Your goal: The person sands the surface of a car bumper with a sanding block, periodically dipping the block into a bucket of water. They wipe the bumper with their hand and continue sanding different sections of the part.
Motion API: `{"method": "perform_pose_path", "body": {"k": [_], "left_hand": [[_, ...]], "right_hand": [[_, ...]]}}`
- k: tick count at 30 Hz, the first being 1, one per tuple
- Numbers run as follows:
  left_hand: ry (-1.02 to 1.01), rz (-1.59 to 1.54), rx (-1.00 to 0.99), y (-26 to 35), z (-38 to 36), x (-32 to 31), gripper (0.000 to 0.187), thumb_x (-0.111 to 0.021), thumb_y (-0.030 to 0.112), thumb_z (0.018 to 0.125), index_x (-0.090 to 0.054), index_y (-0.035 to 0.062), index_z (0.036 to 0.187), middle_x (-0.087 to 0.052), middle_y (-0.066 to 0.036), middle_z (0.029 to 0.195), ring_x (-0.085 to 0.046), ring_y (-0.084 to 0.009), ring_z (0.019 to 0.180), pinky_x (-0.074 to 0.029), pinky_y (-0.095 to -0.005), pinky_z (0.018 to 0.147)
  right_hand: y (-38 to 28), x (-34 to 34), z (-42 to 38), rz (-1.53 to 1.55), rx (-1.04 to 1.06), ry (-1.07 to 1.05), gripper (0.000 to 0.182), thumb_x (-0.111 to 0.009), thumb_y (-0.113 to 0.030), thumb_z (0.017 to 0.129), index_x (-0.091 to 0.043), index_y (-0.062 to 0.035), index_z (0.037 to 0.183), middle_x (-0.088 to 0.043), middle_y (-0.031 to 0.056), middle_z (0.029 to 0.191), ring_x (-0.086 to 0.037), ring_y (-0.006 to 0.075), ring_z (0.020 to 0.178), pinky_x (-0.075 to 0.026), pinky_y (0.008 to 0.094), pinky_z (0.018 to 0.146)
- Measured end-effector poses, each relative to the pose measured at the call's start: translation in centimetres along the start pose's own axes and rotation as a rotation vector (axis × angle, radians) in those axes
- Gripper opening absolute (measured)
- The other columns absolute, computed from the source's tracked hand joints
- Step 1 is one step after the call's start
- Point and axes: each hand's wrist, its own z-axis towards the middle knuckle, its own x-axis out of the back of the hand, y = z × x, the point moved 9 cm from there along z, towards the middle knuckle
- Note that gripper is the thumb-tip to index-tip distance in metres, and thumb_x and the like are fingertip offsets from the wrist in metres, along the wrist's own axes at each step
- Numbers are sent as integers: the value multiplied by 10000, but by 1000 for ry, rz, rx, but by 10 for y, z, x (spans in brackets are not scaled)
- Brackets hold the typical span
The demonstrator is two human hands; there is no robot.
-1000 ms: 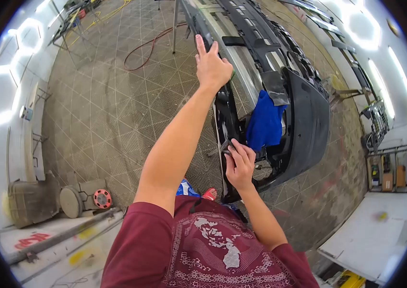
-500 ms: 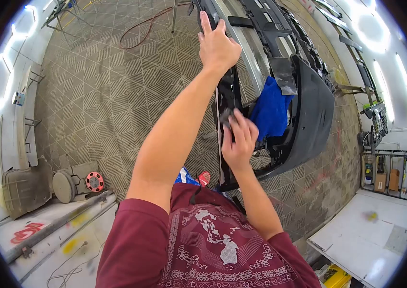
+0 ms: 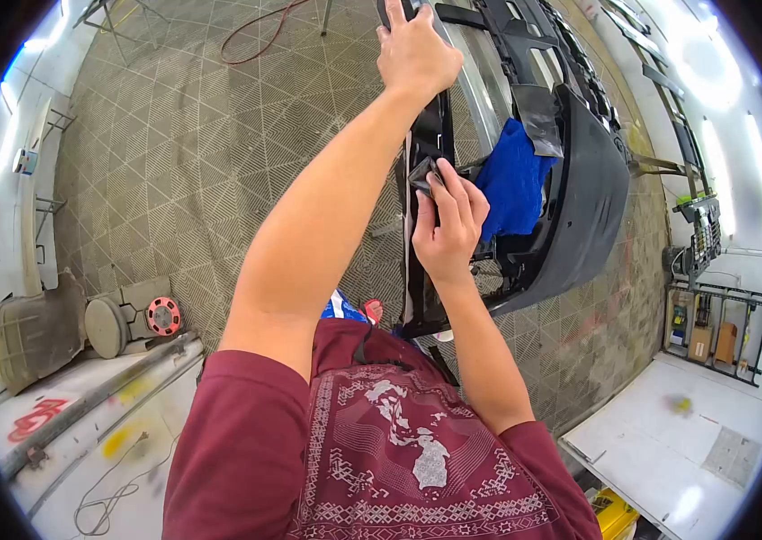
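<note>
A black car bumper (image 3: 583,207) lies across a stand in front of me. At its far end, my left hand (image 3: 417,56) is wrapped over the narrow black edge, with the thumb and index finger stretched along it; the fingertips run out of the top of the view. Lower down on the same edge, my right hand (image 3: 450,220) pinches a small folded dark grey sheet (image 3: 423,171), sandpaper-like, against the glossy black strip. Just right of that hand a blue cloth (image 3: 514,184) drapes inside the bumper, below a loose dark grey sheet (image 3: 537,119).
A red hose (image 3: 259,40) lies on the patterned floor (image 3: 219,162) at far left. Behind my left side are a low white bench (image 3: 111,414) and a red reel (image 3: 163,316). A white table (image 3: 669,432) and a black rack (image 3: 714,333) stand at right.
The camera view has shifted slightly, moving the bumper's far end higher. My right hand has moved a little up along the strip, and the folded sheet shows more clearly. My left hand keeps its hold.
</note>
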Motion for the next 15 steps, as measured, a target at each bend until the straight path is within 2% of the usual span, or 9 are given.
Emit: {"method": "perform_pose_path", "body": {"k": [2, 5, 8, 12, 15], "left_hand": [[-49, -17, 49, 3, -2, 3, 636, -633, 131, 859, -604, 10, 1483, -241, -227, 1749, -546, -556, 1335, -480, -579, 1115], [-10, -13, 26, -1, 2, 3, 623, -630, 133, 862, -609, 3, 1471, -245, -228, 1745, -561, -541, 1318, -488, -582, 1101], [-37, -21, 29, 1, -4, 3, 621, -624, 130, 862, -608, -3, 1468, -243, -228, 1744, -565, -527, 1325, -489, -576, 1105], [-4, -35, 29, 2, 6, 2, 620, -623, 126, 857, -610, -3, 1464, -243, -215, 1746, -550, -516, 1346, -491, -569, 1106], [-28, 13, 45, 0, -2, -2, 622, -628, 125, 855, -614, 14, 1467, -242, -187, 1752, -530, -501, 1372, -491, -567, 1110]], "right_hand": [[5, 8, -34, 8, 3, -15, 279, -775, -36, 876, -744, -28, 1154, -730, 115, 1351, -665, 315, 1127, -467, 444, 1005], [9, 3, -43, 39, 7, -72, 281, -773, -52, 885, -737, -40, 1163, -727, 111, 1351, -664, 318, 1129, -461, 465, 1011], [-2, -4, 4, -5, 40, -44, 262, -754, -56, 901, -725, -53, 1162, -722, 96, 1378, -661, 309, 1156, -463, 469, 1037], [8, 6, -65, 11, 20, -73, 267, -763, -55, 895, -724, -45, 1159, -718, 86, 1373, -658, 307, 1158, -456, 468, 1018], [-3, -3, -7, 13, 52, -42, 265, -770, -52, 889, -730, -48, 1151, -725, 94, 1370, -659, 304, 1160, -461, 459, 1028]]}}
